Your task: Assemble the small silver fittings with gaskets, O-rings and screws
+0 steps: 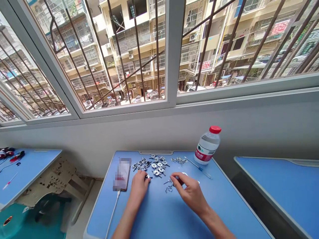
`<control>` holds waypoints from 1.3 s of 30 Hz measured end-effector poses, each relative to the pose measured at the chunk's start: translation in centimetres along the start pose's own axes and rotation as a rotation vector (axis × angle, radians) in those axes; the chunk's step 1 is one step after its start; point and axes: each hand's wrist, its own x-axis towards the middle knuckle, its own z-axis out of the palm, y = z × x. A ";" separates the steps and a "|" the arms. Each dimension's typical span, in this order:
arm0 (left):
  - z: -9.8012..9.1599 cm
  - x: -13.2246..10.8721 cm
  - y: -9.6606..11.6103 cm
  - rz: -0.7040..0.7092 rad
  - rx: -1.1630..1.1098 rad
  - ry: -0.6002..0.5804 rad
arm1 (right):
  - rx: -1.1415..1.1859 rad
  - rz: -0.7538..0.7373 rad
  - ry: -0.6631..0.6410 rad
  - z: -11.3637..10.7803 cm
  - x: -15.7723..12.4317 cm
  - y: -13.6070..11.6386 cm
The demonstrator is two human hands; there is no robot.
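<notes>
My left hand [140, 183] is closed round a small silver-and-black metal part [149, 177], low over the blue desk [159, 215]. To its right, my right hand [190, 192] has thumb and forefinger pinched together; what lies between them is too small to make out. Just beyond the hands are piles of small metal parts: one with black centres [141, 164], one of silver pieces with stubby arms [159, 166], and one of tiny screw-like pieces [179, 160]. Small rings [169, 189] lie beside the right fingertips.
A phone [122, 176] with a white cable [112, 212] lies at the left. At the back right stands a water bottle [207, 146] with a red cap, beside a pen [196, 166]. Other desks flank mine, and a barred window [171, 66] rises behind.
</notes>
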 end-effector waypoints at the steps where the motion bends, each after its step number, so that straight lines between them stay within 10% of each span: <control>1: 0.4 0.3 0.2 0.004 -0.011 0.003 | 0.000 -0.002 0.007 0.0 0.0 0.2; 18: -2.1 1.2 -1.6 0.026 0.139 0.009 | -0.057 0.014 -0.005 -0.3 0.3 1.4; 32: -0.9 -8.9 -0.1 0.051 0.143 0.003 | -0.007 0.200 0.081 -1.8 1.0 2.3; 39: 1.1 -9.9 0.7 0.200 0.048 0.049 | 0.024 0.350 0.090 -3.1 1.7 3.6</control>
